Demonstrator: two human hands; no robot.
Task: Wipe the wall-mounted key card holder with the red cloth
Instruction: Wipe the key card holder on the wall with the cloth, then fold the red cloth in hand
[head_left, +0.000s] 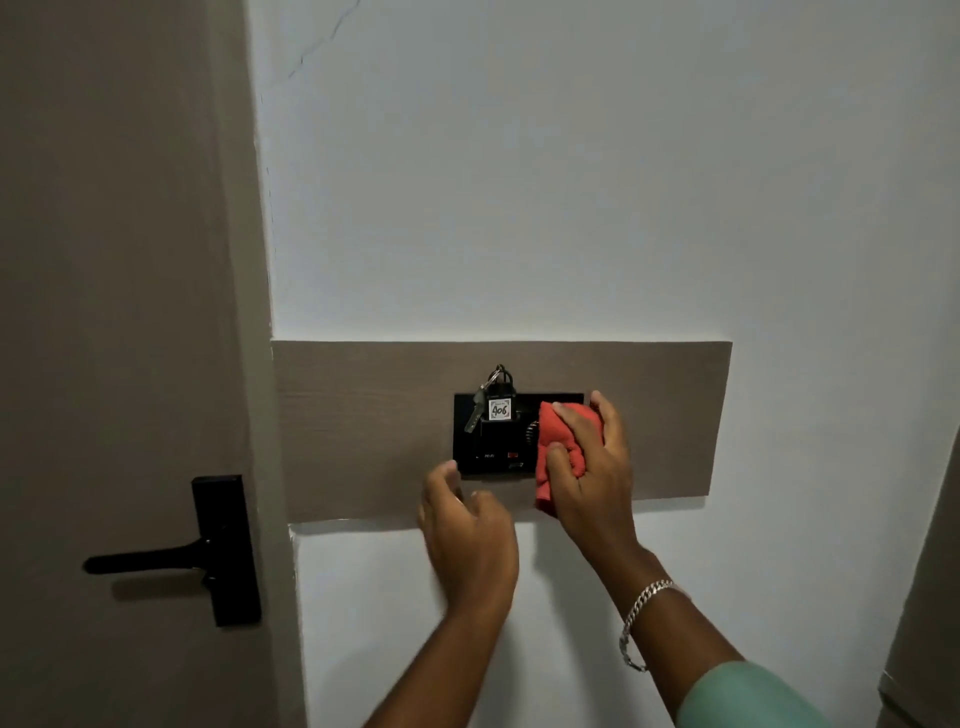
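A black key card holder (470, 447) is fixed to a brown wooden panel (363, 431) on the white wall. A key tag marked 406 (500, 409) and a metal key hang in its slot. My right hand (587, 467) presses a bunched red cloth (553, 436) against the holder's right part, which it covers. My left hand (467, 535) hovers just below the holder's lower left corner, fingers loosely curled, holding nothing.
A taupe door (130, 312) with a black lever handle (171, 558) stands to the left. White wall (519, 182) surrounds the panel. Another brown surface edge (930, 597) shows at the far right.
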